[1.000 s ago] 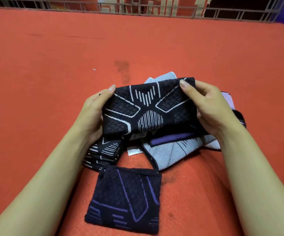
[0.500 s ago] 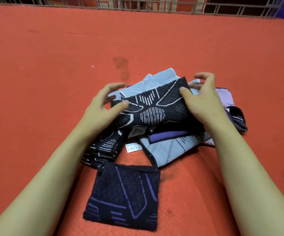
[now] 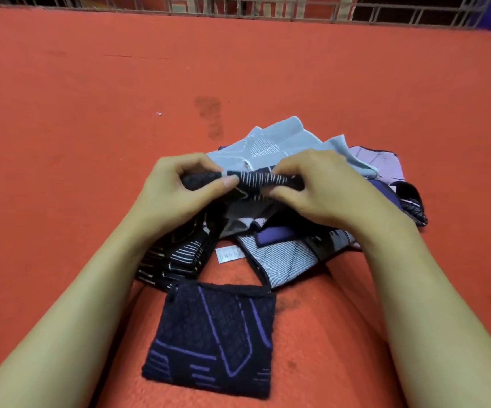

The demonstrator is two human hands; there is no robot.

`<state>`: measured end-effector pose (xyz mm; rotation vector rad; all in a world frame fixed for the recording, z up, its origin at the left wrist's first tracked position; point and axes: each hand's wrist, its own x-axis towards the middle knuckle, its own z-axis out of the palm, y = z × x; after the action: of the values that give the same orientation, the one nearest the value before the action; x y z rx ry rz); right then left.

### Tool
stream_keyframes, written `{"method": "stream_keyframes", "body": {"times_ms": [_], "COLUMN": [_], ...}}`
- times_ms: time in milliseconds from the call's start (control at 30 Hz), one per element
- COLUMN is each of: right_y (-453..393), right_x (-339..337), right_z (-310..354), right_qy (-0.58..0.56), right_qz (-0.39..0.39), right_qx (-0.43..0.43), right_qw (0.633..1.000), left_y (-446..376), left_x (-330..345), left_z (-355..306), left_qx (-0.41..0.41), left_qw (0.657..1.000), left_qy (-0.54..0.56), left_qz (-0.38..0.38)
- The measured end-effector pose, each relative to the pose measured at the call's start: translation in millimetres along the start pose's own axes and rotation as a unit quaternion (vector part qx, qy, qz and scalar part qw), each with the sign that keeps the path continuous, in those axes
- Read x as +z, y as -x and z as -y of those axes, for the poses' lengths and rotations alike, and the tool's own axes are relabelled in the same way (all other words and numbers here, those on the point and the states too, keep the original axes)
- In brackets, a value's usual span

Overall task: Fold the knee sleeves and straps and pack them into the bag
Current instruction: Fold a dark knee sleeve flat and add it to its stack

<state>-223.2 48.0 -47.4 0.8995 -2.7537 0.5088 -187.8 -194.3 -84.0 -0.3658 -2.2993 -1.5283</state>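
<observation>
Both hands, left hand and right hand, now pinch the black knee sleeve doubled into a narrow fold, so folding is under way.

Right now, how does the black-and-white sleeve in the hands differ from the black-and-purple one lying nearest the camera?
The black-and-white sleeve is gripped by the left hand and right hand, raised over the pile; the black-and-purple sleeve lies untouched on the red surface. The first is bunched into a narrow roll, the second folded flat into a rectangle. Their line patterns are white versus purple. Both are dark knit.
</observation>
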Motion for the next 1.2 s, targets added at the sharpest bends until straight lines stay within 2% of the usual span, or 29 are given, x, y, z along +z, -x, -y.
{"method": "stream_keyframes", "body": {"times_ms": [100,167,333,433,533,600,700,867,1033,1100,1200], "right_y": [1.2,1.7,2.8,2.5,2.0,3.6,6.8,7.1,5.3,3.2,-0.4], "right_x": [-15.5,-23.1,-27.8,-22.4,-15.3,-14.2,-15.2,-11.3,-7.3,-5.1,0.0], "right_z": [4.6,3.9,1.6,3.5,4.6,3.2,3.1,-2.1,-1.1,3.2,8.8], "right_qy": [-0.051,-0.077,-0.200,-0.320,-0.391,-0.403,-0.456,-0.506,-0.480,-0.438,-0.352], "right_qz": [-0.079,-0.116,-0.121,-0.122,-0.100,-0.050,0.036,0.042,0.043,0.047,0.055], "right_qx": [-0.007,0.005,0.027,0.056,0.107,0.141,0.169,0.168,0.166,0.165,0.152], "right_qw": [0.996,0.990,0.972,0.938,0.909,0.903,0.873,0.845,0.860,0.882,0.922], "left_y": [-1.9,-3.1,-1.8,-2.6,-0.4,0.3,-0.8,-0.3,0.7,2.4,2.0], "left_x": [-1.0,-4.9,-3.8,1.4,8.2,9.4,4.9,7.5,9.5,13.4,20.4], "left_z": [-10.1,-11.4,-12.5,-18.7,-20.6,-17.1,-11.9,-15.7,-19.2,-24.0,-25.9], "left_qx": [0.012,-0.006,-0.104,-0.148,-0.184,-0.193,-0.178,-0.175,-0.195,-0.222,-0.236], "left_qw": [0.996,0.991,0.956,0.922,0.924,0.929,0.939,0.944,0.918,0.899,0.897], "left_qy": [0.076,0.118,0.276,0.356,0.322,0.301,0.280,0.271,0.336,0.368,0.366], "left_qz": [-0.055,-0.062,-0.016,0.024,0.094,0.092,0.089,0.072,0.077,0.080,0.072]}}
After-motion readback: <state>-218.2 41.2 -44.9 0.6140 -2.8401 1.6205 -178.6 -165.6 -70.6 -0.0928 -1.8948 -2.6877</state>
